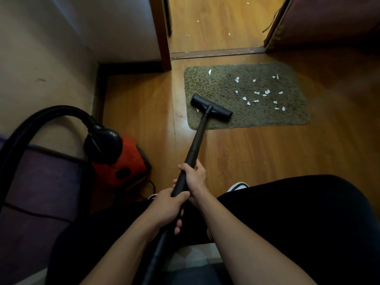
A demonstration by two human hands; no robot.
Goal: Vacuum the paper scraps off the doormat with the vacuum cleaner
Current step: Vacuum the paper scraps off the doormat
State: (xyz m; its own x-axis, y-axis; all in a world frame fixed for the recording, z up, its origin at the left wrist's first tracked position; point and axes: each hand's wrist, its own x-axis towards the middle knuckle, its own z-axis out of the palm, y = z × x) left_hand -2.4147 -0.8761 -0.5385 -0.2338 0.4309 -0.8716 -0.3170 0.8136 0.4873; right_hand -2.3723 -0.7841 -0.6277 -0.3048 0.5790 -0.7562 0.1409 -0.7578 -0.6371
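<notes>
A green shaggy doormat (pixel 222 83) lies on the wooden floor in front of a doorway. Several white paper scraps (pixel 265 93) are scattered over its middle and right part. The black vacuum nozzle (pixel 211 106) rests on the mat's near left corner, with one scrap just beside it. A black wand (pixel 197 138) runs from the nozzle back to me. My right hand (pixel 195 178) grips the wand higher up, and my left hand (pixel 168 208) grips it lower, close to my body.
The red vacuum body (pixel 123 161) with its black hose (pixel 41 120) stands at the left by the wall. A few more scraps (pixel 198 21) lie on the floor past the door threshold (pixel 216 53). My dark trousers and a shoe (pixel 237 187) fill the lower view.
</notes>
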